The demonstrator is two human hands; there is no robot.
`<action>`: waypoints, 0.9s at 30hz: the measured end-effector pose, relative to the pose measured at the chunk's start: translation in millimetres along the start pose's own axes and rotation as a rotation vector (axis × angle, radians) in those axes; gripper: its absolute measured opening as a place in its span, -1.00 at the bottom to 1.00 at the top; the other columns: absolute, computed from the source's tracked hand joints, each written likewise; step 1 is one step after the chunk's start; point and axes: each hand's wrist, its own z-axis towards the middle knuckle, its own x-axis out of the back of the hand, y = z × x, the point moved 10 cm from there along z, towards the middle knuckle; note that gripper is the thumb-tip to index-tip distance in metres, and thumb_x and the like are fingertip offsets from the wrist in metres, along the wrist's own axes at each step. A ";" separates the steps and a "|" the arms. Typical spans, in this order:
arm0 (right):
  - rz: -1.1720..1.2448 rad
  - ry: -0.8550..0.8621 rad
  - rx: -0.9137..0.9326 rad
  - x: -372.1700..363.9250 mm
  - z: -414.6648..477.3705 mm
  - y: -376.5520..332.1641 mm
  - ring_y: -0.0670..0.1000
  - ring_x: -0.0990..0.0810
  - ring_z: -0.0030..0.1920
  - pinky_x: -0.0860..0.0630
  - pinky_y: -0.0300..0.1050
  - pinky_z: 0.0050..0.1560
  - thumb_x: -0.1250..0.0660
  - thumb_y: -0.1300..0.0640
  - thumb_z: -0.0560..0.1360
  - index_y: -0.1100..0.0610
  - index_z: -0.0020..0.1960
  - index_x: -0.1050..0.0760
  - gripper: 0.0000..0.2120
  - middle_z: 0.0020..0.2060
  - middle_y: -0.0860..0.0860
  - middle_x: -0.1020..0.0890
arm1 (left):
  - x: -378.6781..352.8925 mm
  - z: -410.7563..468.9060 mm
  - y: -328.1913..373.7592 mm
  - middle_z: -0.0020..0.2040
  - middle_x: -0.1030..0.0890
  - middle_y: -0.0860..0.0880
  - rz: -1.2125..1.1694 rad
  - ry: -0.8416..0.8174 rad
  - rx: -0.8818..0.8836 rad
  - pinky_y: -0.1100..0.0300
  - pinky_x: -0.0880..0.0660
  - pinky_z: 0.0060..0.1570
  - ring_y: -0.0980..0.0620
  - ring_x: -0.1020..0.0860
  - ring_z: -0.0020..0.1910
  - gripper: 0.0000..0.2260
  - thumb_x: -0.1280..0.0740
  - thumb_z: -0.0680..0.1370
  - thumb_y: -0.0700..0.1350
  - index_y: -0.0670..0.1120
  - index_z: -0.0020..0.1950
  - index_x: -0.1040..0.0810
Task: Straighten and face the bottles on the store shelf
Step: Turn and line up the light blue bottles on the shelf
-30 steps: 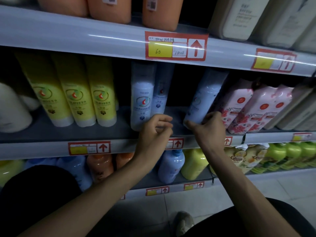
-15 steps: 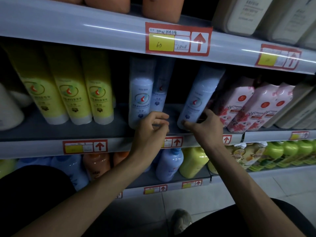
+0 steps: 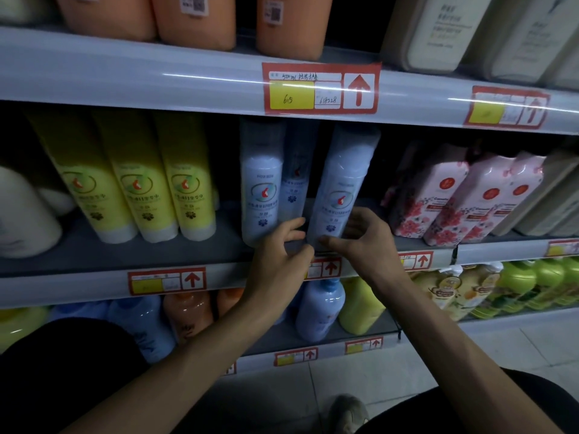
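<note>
Pale blue bottle (image 3: 343,183) at middle shelf (image 3: 94,255) front edge, tilted. Right hand (image 3: 363,245) grip pinches its base. Left hand (image 3: 279,258) grip curled beside base; hold cannot be told.

On the middle shelf (image 3: 94,258), three tubes (image 3: 134,183) are stood side by side at the left. Right of them a first bottle (image 3: 261,189) is set at the front, with a second bottle (image 3: 294,180) behind it. Just right, a third bottle (image 3: 341,183) is gripped at its base between the left hand (image 3: 279,261) and right hand (image 3: 363,242). Packs (image 3: 454,198) are ranged further right.
</note>
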 end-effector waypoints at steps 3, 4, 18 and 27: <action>-0.012 0.001 0.013 0.7 -3.0 -5.4 -0.11 -0.73 -0.02 -0.69 0.06 0.08 -0.71 0.14 0.26 0.05 0.18 -0.56 -0.44 -0.04 -0.07 -0.74 | -2.0 -0.4 -2.8 0.16 -0.62 0.20 -0.002 -0.012 0.020 -0.09 -0.60 0.25 -0.01 -0.67 0.14 -0.40 -0.30 0.36 -0.01 0.09 0.43 -0.53; -0.031 0.004 0.026 0.8 -4.8 -7.9 -0.12 -0.72 -0.04 -0.69 0.04 0.06 -0.72 0.12 0.26 0.03 0.17 -0.56 -0.44 -0.05 -0.08 -0.73 | -2.1 -0.7 -3.8 0.16 -0.62 0.20 -0.001 -0.011 0.023 -0.09 -0.60 0.25 0.01 -0.67 0.15 -0.40 -0.30 0.35 -0.01 0.09 0.42 -0.53; -0.133 -0.006 0.082 -8.1 -5.4 -14.3 -0.17 -0.69 -0.01 -0.67 -0.04 0.07 -0.70 0.02 0.27 0.02 0.18 -0.61 -0.47 0.01 -0.10 -0.74 | 3.3 0.7 -16.7 0.18 -0.66 0.19 0.014 -0.033 0.035 -0.08 -0.60 0.26 0.01 -0.69 0.14 -0.55 -0.33 0.37 -0.06 0.30 0.22 -0.54; -0.175 0.031 0.095 -8.4 -4.0 -16.9 -0.22 -0.68 -0.10 -0.65 -0.15 -0.07 -0.69 -0.07 0.23 -0.03 0.11 -0.62 -0.49 -0.08 -0.15 -0.73 | -3.8 -6.8 -9.3 0.25 -0.68 0.10 0.069 -0.120 -0.031 -0.11 -0.59 0.29 0.09 -0.66 0.22 -0.41 -0.32 0.41 -0.10 0.12 0.46 -0.52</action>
